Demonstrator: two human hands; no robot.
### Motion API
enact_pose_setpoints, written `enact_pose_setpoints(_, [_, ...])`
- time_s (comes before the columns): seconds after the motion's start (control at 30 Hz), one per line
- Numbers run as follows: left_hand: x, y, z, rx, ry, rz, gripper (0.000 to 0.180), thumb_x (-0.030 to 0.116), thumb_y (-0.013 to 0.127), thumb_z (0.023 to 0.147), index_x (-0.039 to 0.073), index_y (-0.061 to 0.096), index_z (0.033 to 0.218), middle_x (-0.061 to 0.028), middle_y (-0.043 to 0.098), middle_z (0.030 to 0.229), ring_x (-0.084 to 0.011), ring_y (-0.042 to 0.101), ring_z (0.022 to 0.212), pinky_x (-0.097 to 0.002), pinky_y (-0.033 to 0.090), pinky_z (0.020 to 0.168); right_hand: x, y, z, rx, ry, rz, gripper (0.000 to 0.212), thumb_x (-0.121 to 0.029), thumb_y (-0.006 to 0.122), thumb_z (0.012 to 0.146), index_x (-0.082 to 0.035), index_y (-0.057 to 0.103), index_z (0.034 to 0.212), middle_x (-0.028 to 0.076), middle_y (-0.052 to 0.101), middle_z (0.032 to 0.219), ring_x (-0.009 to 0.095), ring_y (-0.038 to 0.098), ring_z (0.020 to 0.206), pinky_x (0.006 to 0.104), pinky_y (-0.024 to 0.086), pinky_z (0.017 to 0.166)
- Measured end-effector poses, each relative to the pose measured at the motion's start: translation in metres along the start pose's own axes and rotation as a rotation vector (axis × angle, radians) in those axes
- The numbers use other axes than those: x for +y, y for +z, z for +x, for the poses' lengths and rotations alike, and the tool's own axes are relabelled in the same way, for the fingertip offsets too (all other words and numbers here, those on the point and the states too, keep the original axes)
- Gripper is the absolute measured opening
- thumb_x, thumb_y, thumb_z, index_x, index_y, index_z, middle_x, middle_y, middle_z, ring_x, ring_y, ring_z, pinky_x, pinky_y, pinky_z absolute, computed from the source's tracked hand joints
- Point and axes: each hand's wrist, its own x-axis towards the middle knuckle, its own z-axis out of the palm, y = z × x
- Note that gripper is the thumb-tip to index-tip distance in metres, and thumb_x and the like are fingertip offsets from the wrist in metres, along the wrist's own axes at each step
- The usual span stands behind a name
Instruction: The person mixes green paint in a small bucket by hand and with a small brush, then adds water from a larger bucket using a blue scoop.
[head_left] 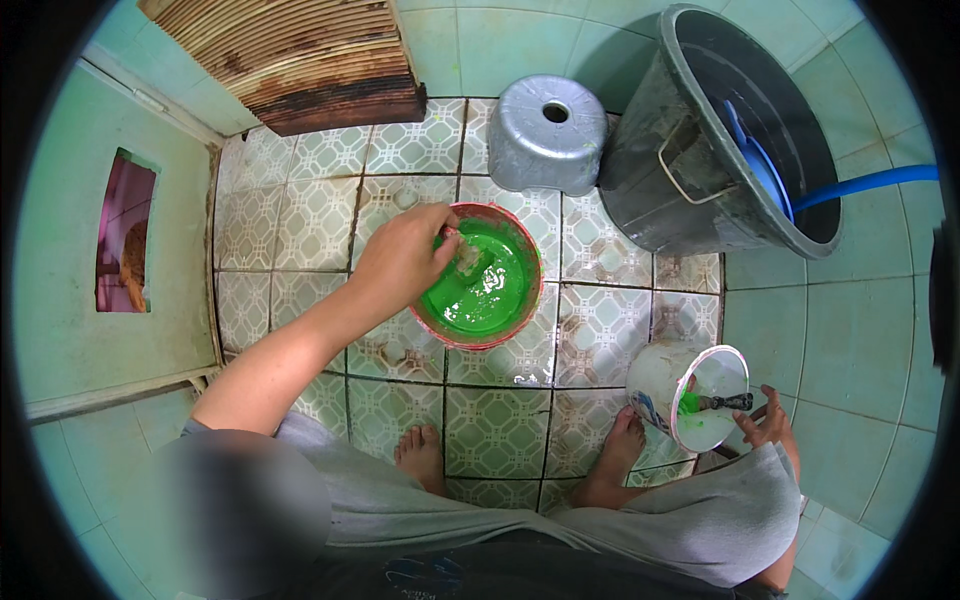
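A red bowl (438, 322) full of bright green liquid stands on the patterned floor tiles in front of me. My left hand (403, 257) reaches over its left rim, fingers closed on a small whitish piece (468, 258) that dips into the green liquid; I cannot tell what that piece is. At the lower right, my right hand (772, 420) grips the rim of a white container (660, 385) tilted on its side beside my right foot. Inside it are a green smear and a dark-handled brush (728, 403).
An upturned grey metal pot (548, 135) sits behind the bowl. A large dark bucket (660, 170) at the back right holds a blue scoop (762, 165) and a blue hose (870, 184). A slatted wooden board (300, 60) leans at the back left. My bare feet (424, 456) rest on the tiles.
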Motion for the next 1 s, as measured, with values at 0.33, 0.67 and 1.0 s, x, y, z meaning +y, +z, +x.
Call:
enact_pose_setpoints(0.33, [-0.003, 0.010, 0.005, -0.064, 0.136, 0.320, 0.018, 0.013, 0.063, 0.090, 0.002, 0.056, 0.102, -0.0178, 0.062, 0.094, -0.0362, 0.065, 0.087, -0.0463, 0.053, 0.071, 0.006, -0.002, 0.015, 0.024, -0.064, -0.059, 0.076, -0.027, 0.075, 0.084, -0.001, 0.040, 0.146, 0.017, 0.067, 0.094, 0.025, 0.066, 0.067, 0.0369, 0.053, 0.065])
enact_pose_setpoints(0.67, [-0.014, -0.026, 0.014, 0.104, -0.045, -0.158, 0.021, 0.017, 0.072, 0.088, 0.001, 0.063, 0.100, -0.0111, 0.064, 0.089, -0.0227, 0.065, 0.076, -0.0346, 0.053, 0.069, 0.008, 0.001, 0.012, -0.017, -0.018, -0.050, 0.078, -0.026, 0.076, 0.083, 0.000, 0.039, 0.146, 0.017, 0.069, 0.096, 0.024, 0.068, 0.068, 0.0375, 0.054, 0.065])
enact_pose_setpoints(1.0, [-0.007, -0.034, 0.015, -0.035, -0.220, -0.558, 0.024, 0.021, 0.073, 0.091, -0.001, 0.075, 0.099, -0.0025, 0.070, 0.083, -0.0064, 0.059, 0.073, -0.0254, 0.050, 0.067, 0.024, 0.000, 0.008, -0.118, 0.073, 0.128, 0.078, -0.025, 0.079, 0.081, 0.000, 0.040, 0.145, 0.020, 0.070, 0.102, 0.025, 0.072, 0.075, 0.0389, 0.056, 0.065])
